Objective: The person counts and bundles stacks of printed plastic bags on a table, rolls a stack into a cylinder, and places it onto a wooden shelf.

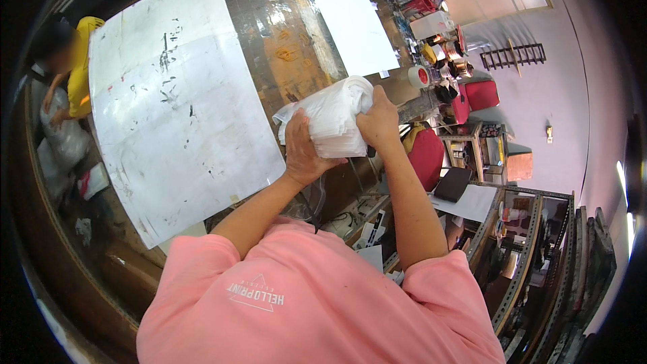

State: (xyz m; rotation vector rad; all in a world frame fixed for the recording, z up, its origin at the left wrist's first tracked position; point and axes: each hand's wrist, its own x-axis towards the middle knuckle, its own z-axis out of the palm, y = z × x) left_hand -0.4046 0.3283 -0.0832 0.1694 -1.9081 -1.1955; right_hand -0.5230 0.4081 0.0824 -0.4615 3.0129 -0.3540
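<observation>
Between my two hands is a thick, folded stack of thin white plastic bags or sheets [328, 116], held just over the near edge of the worktable. My left hand [304, 150] supports it from the left and below, with the thumb up along its side. At the right end, my right hand [381, 120] grips the stack with curled fingers. Whether the bundle touches the table cannot be made out. Left of it lies a large white board [182, 108] with black smudges and marks. Beyond it is a blank white sheet [354, 27].
The stained brown worktable [286, 54] carries cans and a tape roll [418, 76] along its right side. At the far left, a person in a yellow top [82, 67] handles clear plastic bags [66, 128]. Red chairs [426, 156] and a metal rack [519, 256] stand to my right.
</observation>
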